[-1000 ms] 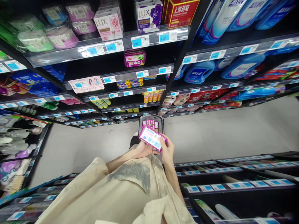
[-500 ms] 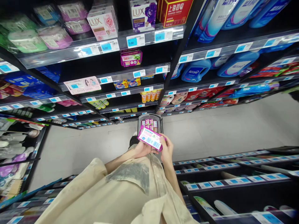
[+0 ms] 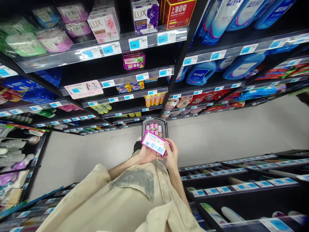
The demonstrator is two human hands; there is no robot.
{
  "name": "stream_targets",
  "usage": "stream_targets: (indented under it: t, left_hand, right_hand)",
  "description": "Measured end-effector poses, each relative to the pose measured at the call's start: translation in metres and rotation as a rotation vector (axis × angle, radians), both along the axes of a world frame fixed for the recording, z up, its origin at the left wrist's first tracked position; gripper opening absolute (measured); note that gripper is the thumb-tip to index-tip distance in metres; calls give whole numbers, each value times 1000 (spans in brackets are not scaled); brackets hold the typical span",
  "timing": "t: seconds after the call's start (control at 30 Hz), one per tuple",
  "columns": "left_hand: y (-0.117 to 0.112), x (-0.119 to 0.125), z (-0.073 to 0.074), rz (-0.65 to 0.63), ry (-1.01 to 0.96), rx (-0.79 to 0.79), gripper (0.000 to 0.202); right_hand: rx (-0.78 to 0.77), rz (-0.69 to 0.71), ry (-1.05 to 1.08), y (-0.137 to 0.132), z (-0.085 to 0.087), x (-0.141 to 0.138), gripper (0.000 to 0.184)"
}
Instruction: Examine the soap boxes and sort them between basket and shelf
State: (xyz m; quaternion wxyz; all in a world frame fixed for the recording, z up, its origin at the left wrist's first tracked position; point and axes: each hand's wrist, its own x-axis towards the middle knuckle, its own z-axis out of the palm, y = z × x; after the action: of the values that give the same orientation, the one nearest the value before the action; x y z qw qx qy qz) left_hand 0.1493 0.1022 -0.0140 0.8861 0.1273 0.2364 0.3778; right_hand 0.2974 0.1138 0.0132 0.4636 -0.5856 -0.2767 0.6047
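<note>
I hold a flat pink and white pack (image 3: 154, 143) in front of my body with both hands. My left hand (image 3: 146, 155) grips its lower left end, fingers curled under it. My right hand (image 3: 172, 154) is wrapped round its right end. Just beyond the pack a grey basket (image 3: 154, 121) stands on the floor, with several pink packs of the same kind inside. My beige shirt fills the lower middle of the view.
Black shop shelves with blue price tags rise ahead: soap boxes (image 3: 103, 25) and a red box (image 3: 177, 13) on top, blue detergent bottles (image 3: 201, 73) to the right. A second shelf unit (image 3: 241, 187) runs along my right. Pale grey floor (image 3: 229, 135) lies between.
The pack and both hands have stayed almost in place; the view has shifted slightly, so the shelves sit a little lower left in the picture.
</note>
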Motion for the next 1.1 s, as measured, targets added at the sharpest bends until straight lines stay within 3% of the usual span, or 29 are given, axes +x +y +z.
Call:
stream_targets:
  t: [0.37,0.57,0.7,0.9,1.1]
  left_hand:
    - [1,-1,3,-5,-23,-39,64]
    - [0,0,4,40,-9,-85,59]
    - [1,1,7,86,39,-138,55]
    - [1,1,4,257,180,-192,46]
    - [3,3,4,487,451,-183,58]
  right_hand:
    - [89,28,-16,0,-9,2,56]
    - [64,34,58,0,-12,-1,63]
    - [138,45,1,1,-19,-2,72]
    - [264,182,-170,1,-17,-5,63]
    - [91,187,95,-3,-20,-7,82]
